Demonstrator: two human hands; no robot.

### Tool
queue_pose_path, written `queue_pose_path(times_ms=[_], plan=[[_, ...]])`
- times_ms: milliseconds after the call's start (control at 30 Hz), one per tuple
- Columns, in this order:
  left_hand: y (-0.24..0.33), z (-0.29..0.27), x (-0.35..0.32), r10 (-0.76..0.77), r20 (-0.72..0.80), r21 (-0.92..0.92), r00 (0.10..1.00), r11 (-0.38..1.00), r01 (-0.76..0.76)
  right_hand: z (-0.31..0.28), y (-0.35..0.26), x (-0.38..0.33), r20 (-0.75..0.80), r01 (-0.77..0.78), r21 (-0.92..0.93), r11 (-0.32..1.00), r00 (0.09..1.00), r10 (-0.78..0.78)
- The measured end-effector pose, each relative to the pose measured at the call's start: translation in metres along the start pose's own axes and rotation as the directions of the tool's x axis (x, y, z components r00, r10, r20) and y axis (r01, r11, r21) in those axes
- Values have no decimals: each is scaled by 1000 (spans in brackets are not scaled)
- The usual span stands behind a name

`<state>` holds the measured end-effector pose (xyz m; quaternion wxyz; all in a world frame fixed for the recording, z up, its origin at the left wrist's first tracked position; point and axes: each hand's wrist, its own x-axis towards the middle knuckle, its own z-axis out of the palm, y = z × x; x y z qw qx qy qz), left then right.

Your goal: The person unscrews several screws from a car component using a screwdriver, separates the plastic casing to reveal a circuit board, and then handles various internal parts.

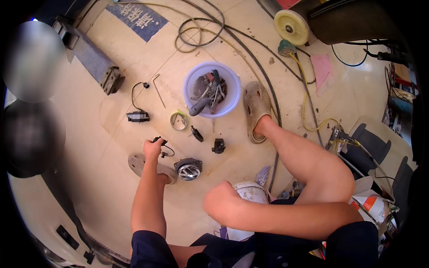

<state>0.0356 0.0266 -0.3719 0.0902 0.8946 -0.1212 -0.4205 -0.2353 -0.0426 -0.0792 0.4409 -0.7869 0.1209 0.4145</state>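
Down at the left, my left hand (153, 149) is closed around a small black part with a cable (168, 148), above the clog on my left foot. Just right of it lies a round black emblem unit (188, 170) with a chrome badge. My right hand (222, 203) is curled in front of a white bucket (251, 193); its fingertips are turned out of sight, so I cannot make out what it holds, if anything. Farther off lie a black part with a lead (138, 116), a tape roll (179, 120) with small pieces inside, and two small black parts (196, 133).
A lavender basin (187, 94) holds pliers and other tools. Beside it lies a bent metal rod (159, 91). Hoses and cables (252, 53) cross the floor at the back and right. A long floor jack (96, 60) stands at the far left, and a car bumper (33, 192) borders the left side.
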Motion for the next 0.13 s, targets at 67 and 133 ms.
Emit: queue_pose_path(times_ms=[67,133], plan=[[-8,-10,0,-77,23,50,997,996,76,19,-3,21,27,1,-29,1000,1000,0],[45,6,1,-23,103,73,994,997,16,28,-8,30,77,-104,9,995,992,103]])
